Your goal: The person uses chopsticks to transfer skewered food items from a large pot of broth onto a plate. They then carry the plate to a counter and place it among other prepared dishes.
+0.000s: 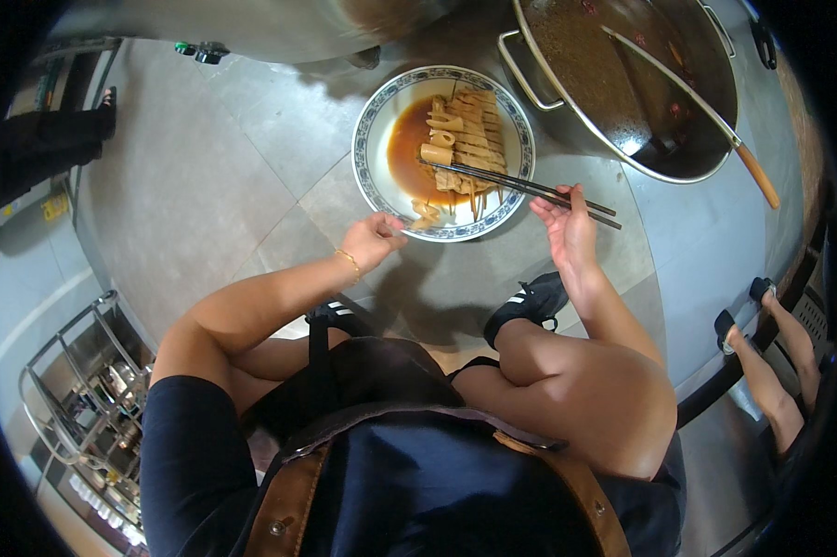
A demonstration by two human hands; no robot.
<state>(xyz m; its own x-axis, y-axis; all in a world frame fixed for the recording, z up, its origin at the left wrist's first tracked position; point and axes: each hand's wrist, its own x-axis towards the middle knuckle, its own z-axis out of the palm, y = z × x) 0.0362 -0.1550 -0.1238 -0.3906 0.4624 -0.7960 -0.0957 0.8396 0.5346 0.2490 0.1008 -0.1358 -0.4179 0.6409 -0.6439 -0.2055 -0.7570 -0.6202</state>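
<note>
A white plate with a blue patterned rim (371,182) holds brown sauce, skewered food slices (477,132) and pale tube-shaped food pieces (437,154). My right hand (569,226) holds a pair of dark chopsticks (530,186) at the plate's lower right, their tips at the lowest tube piece; whether they grip it I cannot tell. At the plate's lower left rim is my left hand (376,242), fingers curled, thumb and forefinger close together. Whether it holds anything is unclear. Small pale food pieces (425,214) lie on the plate beside it.
A large steel pot (564,104) of brown broth stands at the upper right, with a wooden-handled ladle or similar tool (756,174) leaning in it. Another large metal vessel (272,28) is at the top. A metal rack (63,348) stands at left. Other people's legs (766,369) show at right.
</note>
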